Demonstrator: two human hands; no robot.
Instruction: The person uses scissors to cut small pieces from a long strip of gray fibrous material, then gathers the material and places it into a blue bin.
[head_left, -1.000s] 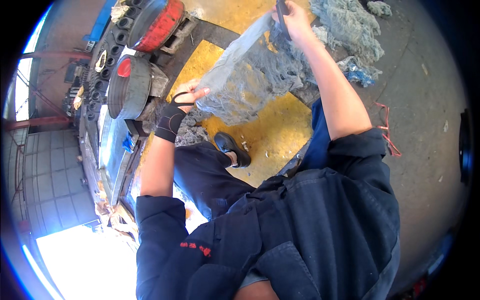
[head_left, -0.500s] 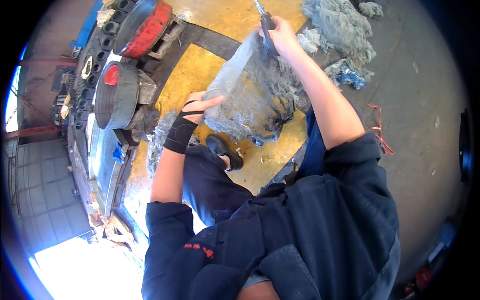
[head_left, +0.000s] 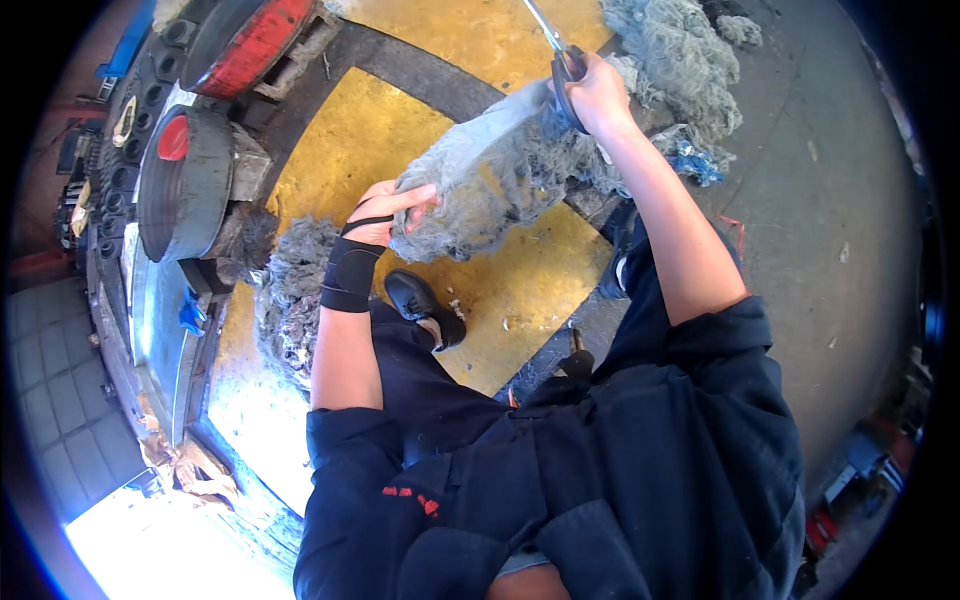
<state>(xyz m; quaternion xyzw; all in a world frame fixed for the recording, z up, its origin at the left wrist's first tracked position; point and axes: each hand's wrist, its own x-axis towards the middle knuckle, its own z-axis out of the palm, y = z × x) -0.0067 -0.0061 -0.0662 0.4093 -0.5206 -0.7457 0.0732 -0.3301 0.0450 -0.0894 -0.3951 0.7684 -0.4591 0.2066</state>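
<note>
Scissors [head_left: 561,80] shifted rightward; long axis points up-left.

The far edge cuts off the tips of the scissors [head_left: 563,68] and, farther left, a red-sided drum [head_left: 258,42]. Grey fibre netting [head_left: 480,185] hides most fingers of the left hand [head_left: 378,214]; the right hand [head_left: 602,95] has indistinct fingertips.

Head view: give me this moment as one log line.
left hand: grips fluffy grey fibre sheet | right hand: holds black-handled metal scissors | upper right: grey fibre heap
</note>
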